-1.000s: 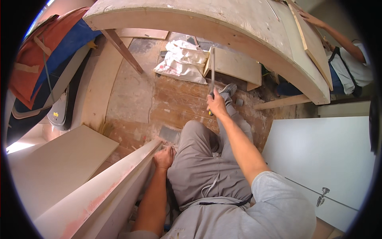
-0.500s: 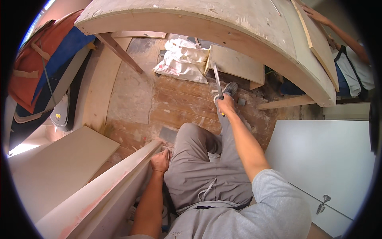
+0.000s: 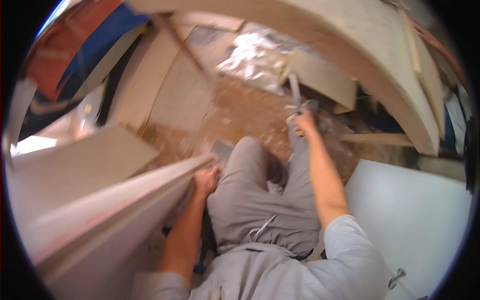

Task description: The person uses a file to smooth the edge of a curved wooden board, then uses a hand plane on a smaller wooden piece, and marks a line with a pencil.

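My right hand point(image 3: 304, 123) is closed on the black-and-yellow handle of a long, narrow metal-bladed tool point(image 3: 295, 86), held out above my outstretched leg point(image 3: 300, 155). The blade points away from me toward a low plywood box point(image 3: 320, 75) under the curved wooden structure. My left hand point(image 3: 206, 180) is closed beside my bent knee, against the end of a long pale panel point(image 3: 115, 205) with pink smears. What its fingers grip, if anything, is hidden. The picture is blurred by motion.
A curved wooden bench point(image 3: 380, 70) spans the top, over white sacks point(image 3: 252, 57). At upper right, partly hidden, is another person point(image 3: 452, 115). Red and blue covers point(image 3: 70, 55) lie at upper left, boards point(image 3: 85, 155) at left, and a white panel point(image 3: 410, 210) with a hinge at right.
The whole view has swung, shifting the surroundings right and partly upward and blurring them. The tool's blade has tilted from upright to slanting. Both hands remain closed.
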Available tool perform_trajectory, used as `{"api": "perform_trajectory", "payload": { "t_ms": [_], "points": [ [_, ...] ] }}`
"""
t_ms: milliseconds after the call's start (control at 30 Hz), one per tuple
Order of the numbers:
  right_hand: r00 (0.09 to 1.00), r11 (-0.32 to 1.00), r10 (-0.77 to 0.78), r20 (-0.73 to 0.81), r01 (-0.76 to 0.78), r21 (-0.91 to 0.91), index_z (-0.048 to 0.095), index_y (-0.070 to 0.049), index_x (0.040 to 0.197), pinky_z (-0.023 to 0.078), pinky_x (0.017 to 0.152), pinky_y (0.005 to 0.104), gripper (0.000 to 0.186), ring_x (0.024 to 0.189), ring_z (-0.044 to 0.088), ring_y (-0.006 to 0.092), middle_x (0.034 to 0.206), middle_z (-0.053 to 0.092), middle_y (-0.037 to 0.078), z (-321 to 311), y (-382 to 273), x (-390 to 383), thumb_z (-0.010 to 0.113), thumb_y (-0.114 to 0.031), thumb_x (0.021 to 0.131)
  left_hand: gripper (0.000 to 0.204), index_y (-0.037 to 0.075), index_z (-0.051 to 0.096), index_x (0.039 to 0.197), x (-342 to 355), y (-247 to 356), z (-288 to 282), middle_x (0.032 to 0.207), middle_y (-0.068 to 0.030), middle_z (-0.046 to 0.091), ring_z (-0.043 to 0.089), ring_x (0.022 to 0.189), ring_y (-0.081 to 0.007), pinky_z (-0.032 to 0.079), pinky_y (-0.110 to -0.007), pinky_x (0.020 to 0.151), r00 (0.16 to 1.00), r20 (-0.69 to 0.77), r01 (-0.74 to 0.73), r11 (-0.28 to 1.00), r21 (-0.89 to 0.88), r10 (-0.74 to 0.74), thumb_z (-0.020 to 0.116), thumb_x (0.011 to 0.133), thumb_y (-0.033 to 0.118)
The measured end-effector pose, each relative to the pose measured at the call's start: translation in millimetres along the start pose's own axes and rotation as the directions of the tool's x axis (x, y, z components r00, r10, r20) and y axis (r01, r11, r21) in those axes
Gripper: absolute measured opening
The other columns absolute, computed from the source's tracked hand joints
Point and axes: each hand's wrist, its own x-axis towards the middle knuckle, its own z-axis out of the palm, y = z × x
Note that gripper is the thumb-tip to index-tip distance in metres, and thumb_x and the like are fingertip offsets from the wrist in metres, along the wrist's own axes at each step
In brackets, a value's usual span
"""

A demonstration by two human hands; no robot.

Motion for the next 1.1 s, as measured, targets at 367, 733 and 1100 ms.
{"api": "perform_trajectory", "payload": {
  "t_ms": [367, 733, 1100],
  "points": [
    [0.96, 0.969, -0.005, 0.279, -0.063, 0.238, 0.064, -0.004, 0.119, 0.046, 0.044, 0.0304, 0.024, 0.055, 0.057, 0.0133, 0.082, 0.063, 0.006, 0.3, -102.6, -8.5, 0.067, -0.015, 0.098, 0.024, 0.013, 0.067, 0.082, -3.0, 2.8, -21.2, 0.066, -0.0134, 0.071, 0.072, 0.062, -0.0364, 0.056, -0.051, 0.059, 0.997, 0.03, 0.066, 0.997, 0.03, -0.067, 0.067, 0.097, 0.033],
    [0.951, 0.951, 0.106, 0.292, -0.182, 0.249, 0.063, -0.011, 0.134, 0.049, 0.041, 0.029, 0.035, 0.053, 0.06, 0.0113, 0.085, 0.07, 0.005, -18.1, -112.6, 8.8, 0.068, -0.023, 0.101, 0.017, 0.017, 0.065, 0.089, -5.7, 1.9, -31.1, 0.08, -0.0051, 0.072, 0.073, 0.076, -0.0275, 0.056, -0.042, 0.068, 0.996, 0.088, -0.009, 0.999, -0.052, 0.014, 0.067, 0.097, 0.032],
    [0.928, 0.836, 0.096, 0.36, -0.272, 0.477, 0.062, -0.005, 0.113, 0.054, 0.049, 0.0266, 0.023, 0.062, 0.062, 0.0125, 0.091, 0.071, 0.007, 3.6, -89.1, 69.1, 0.072, -0.021, 0.101, 0.019, 0.017, 0.068, 0.09, -4.5, 1.4, -22.0, 0.08, -0.0035, 0.074, 0.074, 0.076, -0.0265, 0.056, -0.043, 0.074, 0.996, 0.091, 0.001, 1.0, -0.026, 0.001, 0.065, 0.098, 0.034]
  ]
}}
